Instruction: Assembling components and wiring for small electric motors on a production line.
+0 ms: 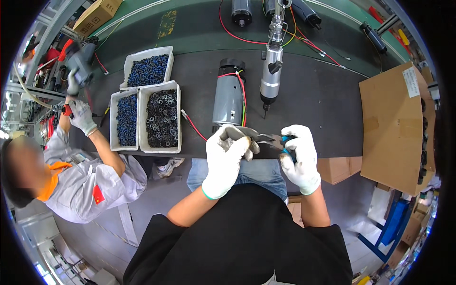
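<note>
My right hand (pixel 300 156), in a white glove, is closed around the teal handles of a pair of pliers (pixel 272 141). Their metal jaws point left, toward my other hand. Also gloved, my left hand (pixel 225 156) grips a thin, dark grey, curved piece (pixel 249 131) between thumb and fingers. The jaws are at the edge of this piece; whether they bite on it I cannot tell. Just beyond my left hand, a grey cylindrical motor (pixel 228 97) lies on the dark bench mat, with red, yellow and green wires along its side.
An electric screwdriver (pixel 271 78) hangs bit-down right of the motor. White bins of small blue parts (pixel 127 118) and dark rings (pixel 162 118) stand at left. A cardboard box (pixel 392 128) stands at right. More motors (pixel 242 12) lie at the back. A co-worker (pixel 90 175) works at far left.
</note>
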Motion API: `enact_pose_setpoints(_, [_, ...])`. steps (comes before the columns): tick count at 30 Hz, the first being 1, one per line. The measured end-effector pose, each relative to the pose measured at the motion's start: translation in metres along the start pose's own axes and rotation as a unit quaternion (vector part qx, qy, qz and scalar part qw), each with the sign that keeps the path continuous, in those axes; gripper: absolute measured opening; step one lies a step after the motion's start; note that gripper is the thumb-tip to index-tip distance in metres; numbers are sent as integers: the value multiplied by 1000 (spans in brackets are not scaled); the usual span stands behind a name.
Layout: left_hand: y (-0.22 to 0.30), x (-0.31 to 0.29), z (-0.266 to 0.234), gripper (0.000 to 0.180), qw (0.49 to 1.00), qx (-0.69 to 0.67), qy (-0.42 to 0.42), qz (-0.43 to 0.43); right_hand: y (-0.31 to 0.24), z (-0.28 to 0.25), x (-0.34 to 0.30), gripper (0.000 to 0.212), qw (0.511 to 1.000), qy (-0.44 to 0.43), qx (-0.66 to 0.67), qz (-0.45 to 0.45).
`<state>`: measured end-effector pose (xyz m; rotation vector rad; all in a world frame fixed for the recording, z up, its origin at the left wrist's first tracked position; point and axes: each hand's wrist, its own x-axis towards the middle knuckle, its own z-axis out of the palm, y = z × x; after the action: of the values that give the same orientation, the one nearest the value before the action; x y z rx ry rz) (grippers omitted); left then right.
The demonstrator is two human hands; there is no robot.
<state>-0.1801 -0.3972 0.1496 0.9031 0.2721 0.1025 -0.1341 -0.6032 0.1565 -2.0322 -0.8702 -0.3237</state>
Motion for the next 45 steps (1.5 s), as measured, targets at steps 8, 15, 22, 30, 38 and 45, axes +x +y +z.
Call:
enact_pose_setpoints(8, [6,-4,8,9,999,37,17,-13,2,-1,-8,40,1000,-25,-2,16])
enact_pose_setpoints(15, [4,-5,7,8,997,67,15,-26,0,-1,-7,33,997,-49,-54,26])
enact_pose_setpoints(22, [3,-5,15,7,997,70,21,-35,-11,0,-2,38,981,-101,-168,10])
enact_pose_setpoints(30, [-3,-6,11,8,997,81,-1,-18,-17,1,-1,39,978,-101,-183,24])
enact_pose_setpoints(38, [-8,-8,6,5,996,85,-5,-18,-20,2,-10,36,974,-112,-194,48])
enact_pose_setpoints(45, [-11,-11,6,6,997,71,-8,-8,-27,5,-9,35,977,-85,-187,51])
